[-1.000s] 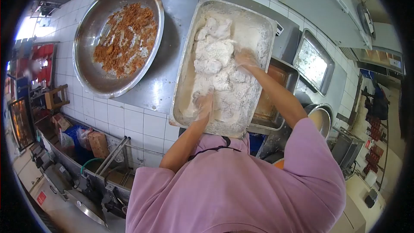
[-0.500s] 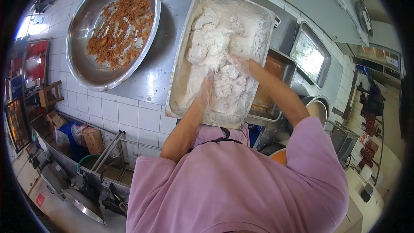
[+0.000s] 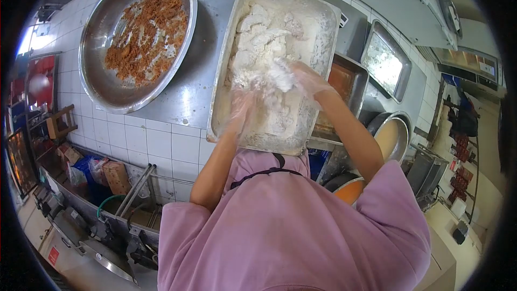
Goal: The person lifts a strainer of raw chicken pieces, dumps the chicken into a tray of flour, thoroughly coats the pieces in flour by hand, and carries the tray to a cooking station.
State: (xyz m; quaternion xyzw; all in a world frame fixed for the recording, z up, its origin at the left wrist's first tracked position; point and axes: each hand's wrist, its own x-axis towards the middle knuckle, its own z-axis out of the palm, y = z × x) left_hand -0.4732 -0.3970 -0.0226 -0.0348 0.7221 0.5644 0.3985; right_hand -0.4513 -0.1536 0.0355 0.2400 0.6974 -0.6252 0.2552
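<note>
Left hand (image 3: 244, 102) and right hand (image 3: 309, 80) in a metal tray (image 3: 274, 144) of white powder (image 3: 312, 43)
In the head view, the right hand, in a thin clear glove, curves its fingers at a powder-coated lump (image 3: 282, 75) near the tray's middle; whether it pinches the lump or only rests against it, I cannot tell. The left hand's fingertips are lost in the powder to the left of that, so I cannot tell if they are spread or pressed together. More coated pieces (image 3: 254, 17) lie beyond the hands, toward the tray's far end. Left of the tray, on the steel counter (image 3: 211, 16), stands a wide bowl (image 3: 102, 27) of orange-brown crumbs (image 3: 148, 37); right of the tray sits a brown-stained pan (image 3: 343, 78)
</note>
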